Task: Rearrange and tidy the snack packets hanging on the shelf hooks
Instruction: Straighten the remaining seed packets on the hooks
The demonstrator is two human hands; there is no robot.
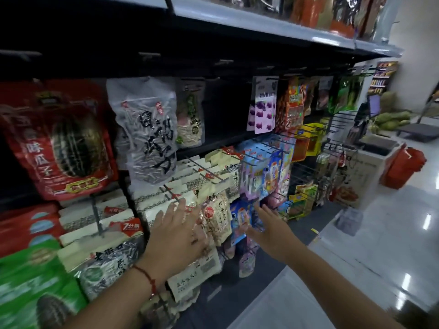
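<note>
Here — both hands at the lower hooks, snack packets just beyond the fingers.

Left hand lies flat, fingers spread wide, against the cream seed packets; it grips nothing that I can see. Right hand is open too, palm turned inward, its fingertips touching or nearly touching the blue packet — contact unclear. Between the two hands hangs a clear nut packet, long axis vertical, nearer the left fingers. Hook wires jut outward just above the fingers and would likely snag a careless lift. Above and left of the fingers, the red melon-seed bag and a clear seed bag hang well apart from both hands.
</note>
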